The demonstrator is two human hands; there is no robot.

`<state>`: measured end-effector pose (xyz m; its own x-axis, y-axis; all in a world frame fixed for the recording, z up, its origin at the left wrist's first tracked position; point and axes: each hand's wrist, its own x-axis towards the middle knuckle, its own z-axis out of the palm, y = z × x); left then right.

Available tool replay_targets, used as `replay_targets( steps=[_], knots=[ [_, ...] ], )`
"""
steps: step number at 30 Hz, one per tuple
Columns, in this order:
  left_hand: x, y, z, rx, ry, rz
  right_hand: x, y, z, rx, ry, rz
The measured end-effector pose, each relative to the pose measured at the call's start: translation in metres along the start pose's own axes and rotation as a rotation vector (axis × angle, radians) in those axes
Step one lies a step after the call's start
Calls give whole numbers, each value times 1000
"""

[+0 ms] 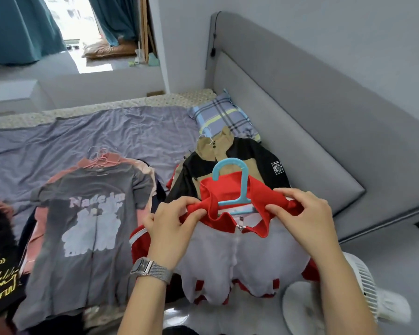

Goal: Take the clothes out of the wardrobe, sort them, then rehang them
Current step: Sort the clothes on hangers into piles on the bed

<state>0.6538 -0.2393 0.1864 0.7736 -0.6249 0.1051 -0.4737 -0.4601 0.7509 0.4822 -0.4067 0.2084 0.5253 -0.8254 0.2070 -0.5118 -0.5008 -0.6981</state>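
Both hands pinch the red collar of a red-and-grey jacket [240, 252] on a blue hanger [230, 182], the left hand [172, 228] at 9 o'clock of the zip, the right hand [305, 216] at 3 o'clock. It lies on the bed [82, 131] over a black-and-tan jacket [242, 163], with a grey T-shirt [82, 238] at its 9 o'clock.

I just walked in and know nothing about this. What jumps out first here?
Front and centre, the left hand and right hand pinch the collar of a red and white jacket on a blue hanger. To its left a grey printed T-shirt tops a pile on the purple bedsheet.
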Motion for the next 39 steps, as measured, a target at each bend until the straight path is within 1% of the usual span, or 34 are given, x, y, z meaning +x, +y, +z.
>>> replay_targets(
  steps=[4,8,12,15,19,21,23,26,31,34,39],
  knots=[
    [28,-3,3,3,36,-54,38,-1,12,38,-14,-38],
    [76,-12,9,-5,57,-78,77,-4,37,31,-11,-29],
    [127,-15,19,-14,21,-46,120,-8,47,-43,-11,-88],
    [167,-5,20,-58,24,19,165,-11,42,-79,9,-159],
    [215,18,20,-35,112,108,214,-16,37,-71,109,-241],
    [238,13,31,-17,146,134,236,-5,49,-58,118,-226],
    [255,-5,48,82,138,109,261,20,75,-87,44,-150],
    [269,-35,71,212,121,-49,295,63,118,-188,-136,-35],
    [287,-66,87,250,21,-208,359,108,175,-299,-330,-8],
    [302,-67,97,219,-10,-272,396,123,209,-340,-398,24],
    [325,-77,122,150,-25,-324,443,158,265,-399,-413,72]
  ],
)
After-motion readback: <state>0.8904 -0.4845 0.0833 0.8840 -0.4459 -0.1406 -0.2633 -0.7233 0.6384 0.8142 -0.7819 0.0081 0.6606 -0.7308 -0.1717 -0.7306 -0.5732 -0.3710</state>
